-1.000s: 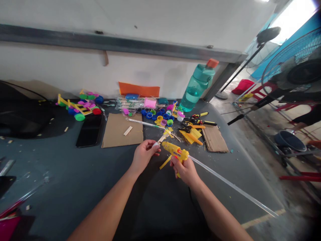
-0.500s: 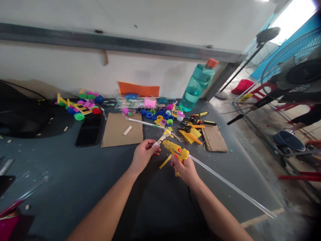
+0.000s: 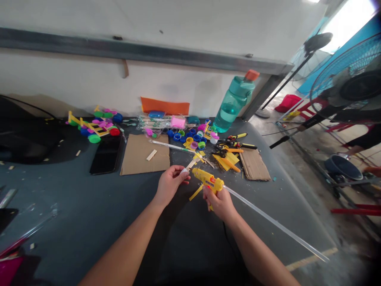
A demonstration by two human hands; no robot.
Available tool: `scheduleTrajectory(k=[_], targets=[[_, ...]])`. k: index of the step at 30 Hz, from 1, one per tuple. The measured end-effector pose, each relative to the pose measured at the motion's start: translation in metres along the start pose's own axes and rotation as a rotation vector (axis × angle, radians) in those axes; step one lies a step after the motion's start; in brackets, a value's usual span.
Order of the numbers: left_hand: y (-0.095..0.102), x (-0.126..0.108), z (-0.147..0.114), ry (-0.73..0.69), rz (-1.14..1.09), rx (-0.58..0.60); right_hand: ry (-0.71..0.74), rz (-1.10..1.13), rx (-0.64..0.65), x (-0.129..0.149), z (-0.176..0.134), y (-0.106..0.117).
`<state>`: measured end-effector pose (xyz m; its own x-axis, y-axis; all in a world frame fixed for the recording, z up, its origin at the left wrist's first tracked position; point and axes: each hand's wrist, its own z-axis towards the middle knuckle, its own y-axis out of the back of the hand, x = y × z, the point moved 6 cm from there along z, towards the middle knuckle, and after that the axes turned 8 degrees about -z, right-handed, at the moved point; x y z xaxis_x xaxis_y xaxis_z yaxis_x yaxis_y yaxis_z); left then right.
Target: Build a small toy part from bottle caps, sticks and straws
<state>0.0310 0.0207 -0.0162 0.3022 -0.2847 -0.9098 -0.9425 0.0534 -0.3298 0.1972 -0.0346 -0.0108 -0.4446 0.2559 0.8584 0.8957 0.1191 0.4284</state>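
Over the dark tabletop, beside the cardboard, our left hand pinches what may be a white cap near the nozzle of the yellow hot-glue gun that our right hand grasps, a clear glue stick jutting from its rear.

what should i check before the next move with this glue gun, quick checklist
1. Right hand has a grip on the yellow glue gun: ok, wrapped around the handle.
2. Clear glue stick in the gun: ok, it sticks out of the back.
3. Left hand has the small white piece: ok, pinched at the fingertips.
4. Nozzle well clear of the left fingertips: not ok, it sits close beside them.
5. Gun heated: cannot tell.
6. Teal bottle away from both hands: ok, at the back by the wall.
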Motion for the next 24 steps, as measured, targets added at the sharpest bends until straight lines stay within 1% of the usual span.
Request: scheduleTrajectory(k=[7, 16, 24], targets=[[-0.0005, -0.0001, 0.0009, 0.013, 0.002, 0.008, -0.038, 0.026, -0.023, -0.0030, 0.0009, 0.0021], [-0.0012, 0.0009, 0.0005, 0.004, 0.009, 0.021, 0.002, -0.108, -0.109, -0.0006, 0.0002, 0.0086], [-0.0008, 0.0013, 0.0007, -0.005, 0.016, 0.017, 0.006, -0.148, -0.077, 0.0033, -0.0019, 0.0064]])
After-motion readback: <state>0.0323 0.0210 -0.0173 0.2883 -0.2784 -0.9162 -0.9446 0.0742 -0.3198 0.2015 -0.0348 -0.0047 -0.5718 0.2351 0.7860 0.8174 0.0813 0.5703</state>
